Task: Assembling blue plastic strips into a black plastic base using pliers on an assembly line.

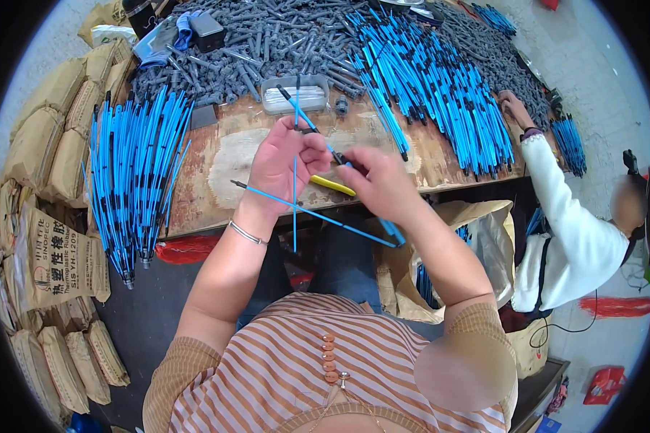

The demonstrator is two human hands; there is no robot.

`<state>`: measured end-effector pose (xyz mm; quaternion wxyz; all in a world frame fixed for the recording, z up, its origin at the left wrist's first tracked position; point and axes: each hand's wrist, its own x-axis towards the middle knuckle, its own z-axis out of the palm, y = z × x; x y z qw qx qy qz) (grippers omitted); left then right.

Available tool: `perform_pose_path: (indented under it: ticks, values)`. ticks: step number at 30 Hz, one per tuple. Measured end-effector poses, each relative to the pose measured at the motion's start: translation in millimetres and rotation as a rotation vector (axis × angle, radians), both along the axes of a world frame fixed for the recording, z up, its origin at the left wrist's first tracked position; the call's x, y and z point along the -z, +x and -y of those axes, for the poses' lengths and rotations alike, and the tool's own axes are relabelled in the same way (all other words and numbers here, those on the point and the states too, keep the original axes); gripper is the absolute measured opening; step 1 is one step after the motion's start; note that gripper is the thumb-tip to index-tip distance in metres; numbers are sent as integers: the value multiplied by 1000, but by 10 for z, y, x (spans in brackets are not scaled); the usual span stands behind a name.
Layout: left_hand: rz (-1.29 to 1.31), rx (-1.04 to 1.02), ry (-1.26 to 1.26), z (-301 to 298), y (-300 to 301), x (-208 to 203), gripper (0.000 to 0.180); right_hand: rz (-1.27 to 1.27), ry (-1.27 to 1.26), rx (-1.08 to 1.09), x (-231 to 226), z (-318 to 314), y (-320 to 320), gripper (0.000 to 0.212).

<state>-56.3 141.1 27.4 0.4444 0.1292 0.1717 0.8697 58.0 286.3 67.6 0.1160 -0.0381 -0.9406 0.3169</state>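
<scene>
In the head view, I see both hands close together on the near side of the clear tub (273, 107). The left hand (282, 159) has fingers curled around slim blue rods (295, 220); the right hand (379, 180) pinches a dark fitting (338, 158) beside it. They seem to be joining pieces; next probably calls for a steady left hold while the right seats the fitting.

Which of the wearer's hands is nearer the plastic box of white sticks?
Left. The left hand is on the near side of the plastic box; the right hand is farther, off right and closer to the body.
</scene>
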Motion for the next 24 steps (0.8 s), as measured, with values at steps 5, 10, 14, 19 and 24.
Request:
perform_pose_path:
  ticks: [5, 10, 14, 19, 24]
  values:
    - [-275, -103, -143, 162, -61, 69, 12, 81, -169, 182, 70, -481, -396, 28]
    - [-341, 107, -221, 284, -70, 85, 11, 44, 378, 488, 452, -1305, -1074, 22]
    - [-279, 172, -154, 375, -179, 187, 12, 327, 461, 522, 551, -1532, -1416, 22]
    - [-132, 36, -110, 277, -168, 263, 14, 478, 324, 493, 518, -1510, -1411, 28]
    - [-129, 37, -144, 321, -127, 343, 15, -32, 23, 521, 22, -1373, -779, 25]
